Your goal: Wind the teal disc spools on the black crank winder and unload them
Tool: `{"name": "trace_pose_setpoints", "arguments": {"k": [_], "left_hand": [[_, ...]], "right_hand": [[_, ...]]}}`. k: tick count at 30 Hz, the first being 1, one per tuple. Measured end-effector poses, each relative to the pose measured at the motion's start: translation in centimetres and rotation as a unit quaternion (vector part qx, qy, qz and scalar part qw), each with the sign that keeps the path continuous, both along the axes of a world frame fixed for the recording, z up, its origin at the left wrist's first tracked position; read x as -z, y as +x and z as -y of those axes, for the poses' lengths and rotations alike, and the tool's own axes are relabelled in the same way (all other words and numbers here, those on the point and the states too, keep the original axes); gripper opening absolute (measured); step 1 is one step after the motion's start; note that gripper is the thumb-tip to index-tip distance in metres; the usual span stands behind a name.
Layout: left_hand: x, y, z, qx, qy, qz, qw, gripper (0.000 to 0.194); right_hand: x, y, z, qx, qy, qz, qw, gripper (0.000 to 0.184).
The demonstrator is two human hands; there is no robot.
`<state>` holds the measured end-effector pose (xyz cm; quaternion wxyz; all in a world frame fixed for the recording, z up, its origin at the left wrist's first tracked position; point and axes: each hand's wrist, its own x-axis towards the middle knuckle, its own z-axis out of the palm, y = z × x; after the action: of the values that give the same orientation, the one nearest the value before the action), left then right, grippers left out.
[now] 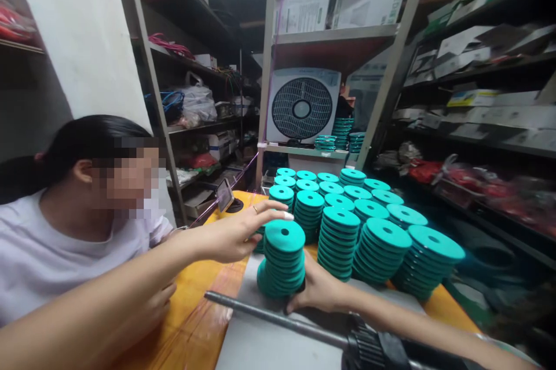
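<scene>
A leaning stack of teal spools stands near the middle, each spool a flat disc with a small dark centre hole. My right hand reaches in from the right and curls around the lower part of this stack; some of its fingers are hidden behind the spools. At the upper left side of the same stack is my left hand, fingers stretched over the rear edge of the top spool. Whether they press on it is hard to see. In front of the stack, a metal rod sticks out from a black tool body.
Several more stacks of teal spools crowd the right side of the orange table. A co-worker sits at left. A small phone-like device stands behind my left hand. Shelves surround the table; a box fan faces me.
</scene>
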<state>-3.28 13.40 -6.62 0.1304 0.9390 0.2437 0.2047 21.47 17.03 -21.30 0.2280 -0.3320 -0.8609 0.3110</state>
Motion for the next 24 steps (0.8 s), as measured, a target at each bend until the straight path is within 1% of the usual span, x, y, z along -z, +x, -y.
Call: {"name": "trace_pose_setpoints", "arguments": {"k": [2,5,8,10,12,13,15,17,18,20,22,24], "left_hand": [[0.1,0.2,0.4,0.022,0.009,-0.013,1.0,0.057],[0.3,0.0,0.5,0.021,0.009,-0.022,0.999,0.046],[0.3,-0.3,0.5,0.014,0.004,-0.012,1.0,0.046],[-0.3,-0.4,0.6,0.008,0.014,0.002,1.0,0.047],[-1.5,0.0,0.9,0.004,0.037,0.028,0.999,0.048],[-2.3,0.3,1.2,0.006,0.053,0.047,0.997,0.048],[-4.5,0.9,1.9,0.011,0.088,0.085,0.992,0.043],[-6.9,1.2,3.0,0.009,0.13,0.117,0.985,0.035],[-8.0,1.2,3.7,0.005,0.153,0.13,0.98,0.033],[-9.7,0.5,5.2,-0.01,0.183,0.153,0.971,0.035],[-10.7,-0.8,6.8,-0.035,0.185,0.179,0.966,0.041],[-10.9,-2.5,8.6,-0.072,0.169,0.2,0.962,0.045]], "right_hand": [[0.1,-0.6,0.0,0.0,-0.013,-0.023,1.0,0.125],[-0.4,-1.3,0.4,0.0,-0.033,-0.04,0.999,0.112],[-1.3,-1.4,0.7,-0.011,-0.045,-0.051,0.998,0.102],[-2.4,-1.0,0.7,-0.034,-0.067,-0.058,0.996,0.095],[-4.4,-0.2,0.8,-0.052,-0.085,-0.064,0.993,0.09],[-5.7,0.2,1.0,-0.058,-0.091,-0.065,0.992,0.089],[-8.9,0.9,1.6,-0.061,-0.096,-0.062,0.992,0.086],[-12.5,1.1,2.5,-0.056,-0.096,-0.049,0.993,0.077],[-14.2,1.0,3.1,-0.046,-0.087,-0.045,0.994,0.074],[-17.2,0.3,4.3,-0.042,-0.061,-0.04,0.996,0.076],[-19.1,-0.9,5.5,-0.066,-0.062,-0.043,0.995,0.081],[-19.9,-2.5,6.4,-0.11,-0.086,-0.05,0.989,0.085]]}}
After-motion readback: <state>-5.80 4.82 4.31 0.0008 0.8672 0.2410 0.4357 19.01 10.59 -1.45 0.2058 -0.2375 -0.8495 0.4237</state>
